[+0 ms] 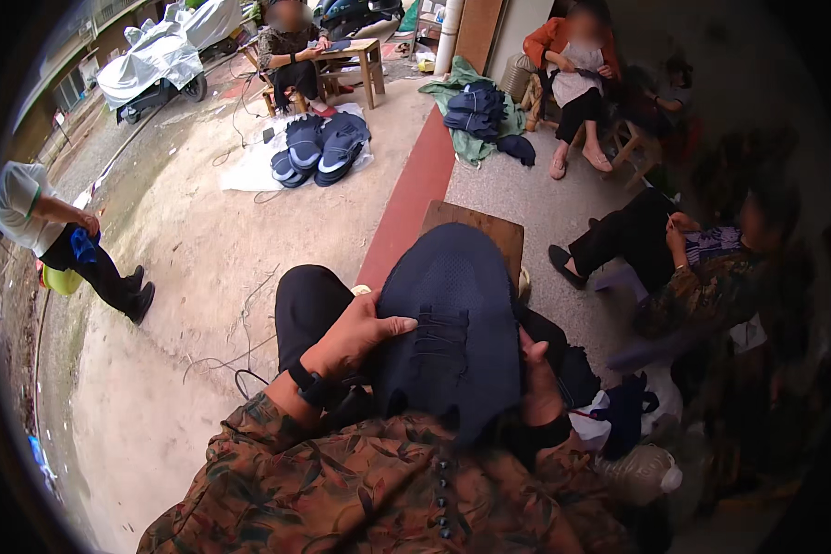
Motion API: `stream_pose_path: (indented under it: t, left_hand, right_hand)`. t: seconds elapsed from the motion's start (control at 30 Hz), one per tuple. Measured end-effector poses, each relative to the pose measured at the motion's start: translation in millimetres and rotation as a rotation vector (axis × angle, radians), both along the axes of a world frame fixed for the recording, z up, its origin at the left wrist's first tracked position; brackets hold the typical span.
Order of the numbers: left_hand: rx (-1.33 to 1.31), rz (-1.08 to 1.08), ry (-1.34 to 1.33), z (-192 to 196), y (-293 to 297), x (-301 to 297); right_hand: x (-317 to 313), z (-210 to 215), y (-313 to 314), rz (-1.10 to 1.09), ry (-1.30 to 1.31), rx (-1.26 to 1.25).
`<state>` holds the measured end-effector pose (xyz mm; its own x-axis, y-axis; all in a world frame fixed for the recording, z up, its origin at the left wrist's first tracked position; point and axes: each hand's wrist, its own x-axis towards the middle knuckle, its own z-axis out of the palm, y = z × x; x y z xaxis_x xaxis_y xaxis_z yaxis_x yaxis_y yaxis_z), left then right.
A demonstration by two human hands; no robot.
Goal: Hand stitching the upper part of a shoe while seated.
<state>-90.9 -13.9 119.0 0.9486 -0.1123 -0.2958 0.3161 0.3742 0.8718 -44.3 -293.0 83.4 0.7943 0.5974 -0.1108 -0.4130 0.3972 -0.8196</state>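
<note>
A dark navy shoe upper (457,277) lies flat in front of my body, its rounded toe end pointing away from me. Thin dark lacing crosses its middle in several rows. My left hand (355,332) pinches the left edge, thumb on top beside the lacing and fingers hidden beneath. On the opposite edge, my right hand (540,379) grips the upper from the side with its thumb up; its other fingers are mostly out of sight. Behind the toe shows a wooden stool or small table (499,226), partly covered by the upper.
Stacks of dark shoe uppers (319,148) rest on white sheeting ahead. More dark pieces (475,111) lie on green cloth. Several people sit nearby, one close at right (711,249); another person (46,222) stands at left. A loose cable (245,346) crosses the floor. A clear plastic jug (646,471) is at lower right.
</note>
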Motion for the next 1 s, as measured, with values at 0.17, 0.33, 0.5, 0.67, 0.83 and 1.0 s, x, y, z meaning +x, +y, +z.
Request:
stream_pose_path:
  t: [0.17,0.33,0.5,0.67,0.83,1.0]
  left_hand:
    - [0.216,-0.153,-0.115,-17,-7,3]
    - [0.132,-0.146,-0.156,14,-16,17]
    - [0.121,0.002,-0.315,83,-2,64]
    - [0.116,0.061,-0.332,90,6,87]
    - [0.083,0.015,-0.164,7,-5,81]
    - [0.092,0.04,-0.054,-70,-9,102]
  right_hand:
    - [2,16,-10,0.101,0.258,0.29]
    - [26,53,7,0.027,0.166,-0.153]
    - [95,131,26,0.034,-0.159,-0.154]
    - [119,143,31,0.092,-0.149,-0.097]
    - [128,30,24,0.119,-0.048,-0.212]
    - [140,-75,11,-0.031,0.073,-0.208]
